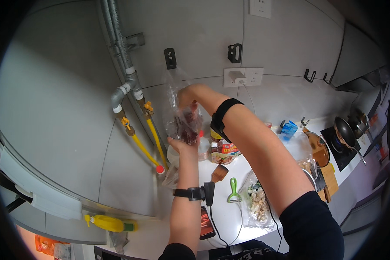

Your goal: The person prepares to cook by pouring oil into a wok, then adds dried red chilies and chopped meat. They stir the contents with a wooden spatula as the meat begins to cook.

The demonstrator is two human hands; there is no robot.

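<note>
A clear plastic bag [173,110] hangs from a black wall hook [170,58]. Dark red pieces [189,130] show through its film, too blurred to name. My left hand [183,145] holds the bag low down, around its bottom. From above, my right hand [186,96] reaches down at the bag's upper part, its fingers bent toward the dark red contents. Film and blur hide those fingertips, so their grip is unclear. Just behind and right of my left wrist stands a clear bottle with a red cap [203,148].
On the white counter lie a wooden spatula [219,174], a green peeler [234,190], a phone [207,224] and a bag of food scraps [259,206]. Yellow gas hoses [142,148] run at left. A wok [344,130] sits on the stove at right. Cables trail from my wrist strap.
</note>
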